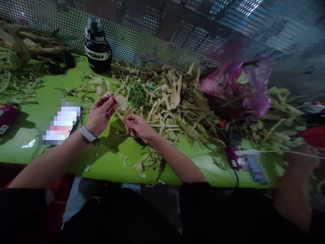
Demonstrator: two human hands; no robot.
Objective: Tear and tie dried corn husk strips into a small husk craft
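Observation:
My left hand (100, 113), with a white band at the wrist, is closed with thumb and fingertips together on a pale strip of corn husk (118, 114). My right hand (137, 126) pinches the lower end of that strip, so it runs slantwise between both hands. A wider pale husk piece (122, 101) shows just beyond my left fingertips. Behind my hands lies a heap of torn husk strips (162, 110), with a bundle of thin green strands (137, 94) among them. Under my right hand is something dark, mostly hidden.
The green tabletop (106, 166) carries a black bottle (98, 56), a lit phone (61, 123) and, at the left edge, a purple box (8, 117). More husks (193, 108) spread right toward a pink plastic bag (228, 81). Another person's arm (294, 189) rests at far right.

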